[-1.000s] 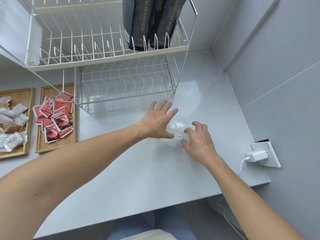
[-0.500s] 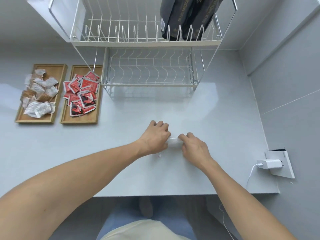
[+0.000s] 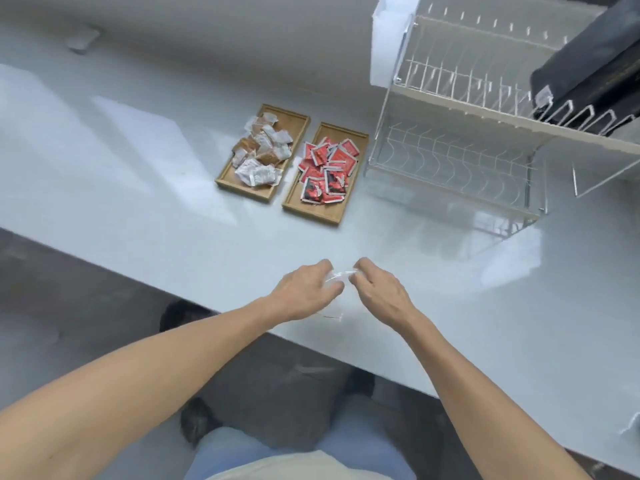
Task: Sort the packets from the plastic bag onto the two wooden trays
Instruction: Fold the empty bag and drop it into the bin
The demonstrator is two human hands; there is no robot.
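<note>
A clear plastic bag [image 3: 337, 277], crumpled small, is held between my left hand [image 3: 306, 292] and my right hand [image 3: 375, 291] just above the counter's front edge. Both hands grip it with closed fingers; a loose flap of it hangs below my left hand. No packet shows inside it. Farther back lie two wooden trays side by side. The left tray [image 3: 239, 185] carries white and brown packets [image 3: 263, 150]. The right tray [image 3: 325, 214] carries red packets [image 3: 327, 169].
A white wire dish rack [image 3: 457, 157] stands right of the trays, with a black pouch [image 3: 595, 71] on its upper shelf. The grey counter [image 3: 138, 188] stretches left, and its front edge runs diagonally beneath my forearms. The floor and my feet show below.
The view has swung left, so the trays now sit at centre. My hands have drawn together and scrunched the flat bag into a small bundle, nearer the counter's front edge.
</note>
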